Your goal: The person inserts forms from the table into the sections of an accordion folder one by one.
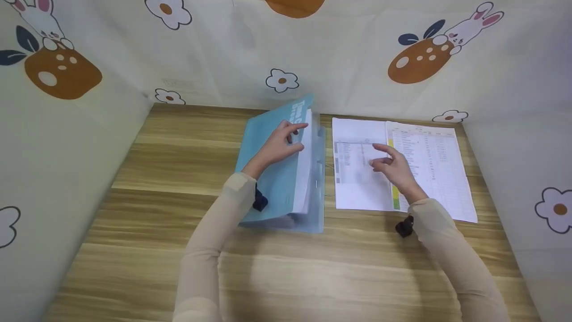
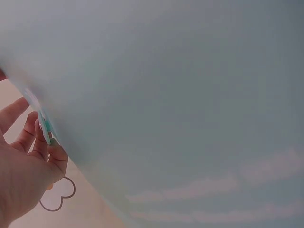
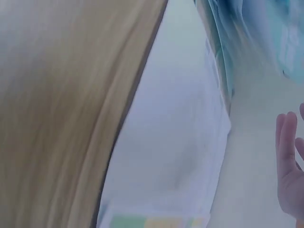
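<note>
A light-blue folder point(image 1: 272, 165) with white lettering lies at the middle of the tabletop, its cover raised and white sheets point(image 1: 305, 174) showing inside. Over the cover is my left hand point(image 1: 281, 145), index finger and thumb spread apart, their tips by the cover's free edge. In the left wrist view the blue cover point(image 2: 180, 109) fills most of the picture, and my fingers point(image 2: 28, 135) are beside its edge; contact is unclear. My right hand point(image 1: 395, 167) hovers over an opened printed paper point(image 1: 357, 192), thumb and index apart, holding nothing.
Thin cords point(image 1: 330, 195) stick out from the folder's right side toward the paper. The wood-grain table point(image 1: 147, 214) is enclosed by pale cloth walls point(image 1: 223, 53) with rabbit and flower prints. A dark wrist device point(image 1: 405, 226) sits under the right cuff.
</note>
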### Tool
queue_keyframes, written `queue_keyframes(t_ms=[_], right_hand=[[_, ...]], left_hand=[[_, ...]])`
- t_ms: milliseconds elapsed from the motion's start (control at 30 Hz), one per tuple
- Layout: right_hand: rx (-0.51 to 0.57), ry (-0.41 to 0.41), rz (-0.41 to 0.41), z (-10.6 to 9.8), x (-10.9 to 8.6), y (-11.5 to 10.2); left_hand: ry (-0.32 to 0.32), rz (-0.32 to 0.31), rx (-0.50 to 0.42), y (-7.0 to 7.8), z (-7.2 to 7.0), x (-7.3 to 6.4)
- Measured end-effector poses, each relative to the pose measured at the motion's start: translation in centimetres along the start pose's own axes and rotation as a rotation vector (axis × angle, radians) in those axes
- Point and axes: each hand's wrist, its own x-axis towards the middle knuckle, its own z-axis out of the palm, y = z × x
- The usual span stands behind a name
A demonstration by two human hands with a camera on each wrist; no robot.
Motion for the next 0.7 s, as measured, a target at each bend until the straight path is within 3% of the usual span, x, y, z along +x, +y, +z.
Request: queue_keyframes(t_ms=[333,567,700], right_hand=[[-0.090,0.013,0.115,-5.3,-0.4,3.0],[-0.060,0.110,0.137,-9.5,1.3,10.9],[-0.056,0.167,0.124,-10.9,1.6,13.1]], left_hand=[[-0.007,-0.014,-0.001,0.0,0.1,0.0],[-0.008,-0.025,0.005,0.0,0.1,0.0],[-0.006,-0.005,0.006,-0.1,0.1,0.1]])
